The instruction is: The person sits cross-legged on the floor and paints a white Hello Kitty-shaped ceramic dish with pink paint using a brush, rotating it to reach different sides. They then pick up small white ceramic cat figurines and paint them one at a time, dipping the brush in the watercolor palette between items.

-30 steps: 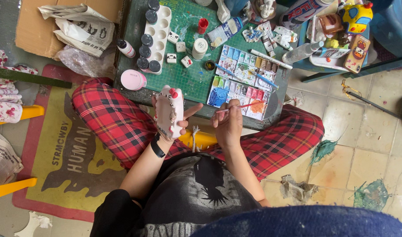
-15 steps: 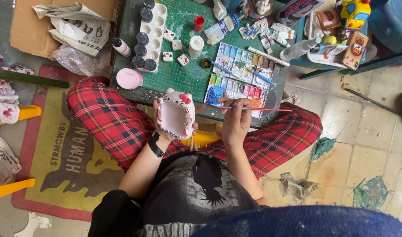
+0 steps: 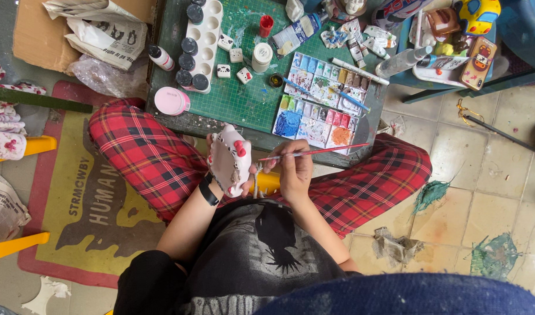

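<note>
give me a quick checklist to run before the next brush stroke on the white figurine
1. Figurine held firm: ok, the left hand grips it above the lap.
2. Brush in hand: ok, the right hand pinches it near the bristle end, which points at the figurine.
3. Paint on the bristles: cannot tell, tip too small.
4. Palette within reach: ok, it lies on the green mat just ahead of the hands.
5. Path to the palette: ok, nothing stands between it and the right hand.
</note>
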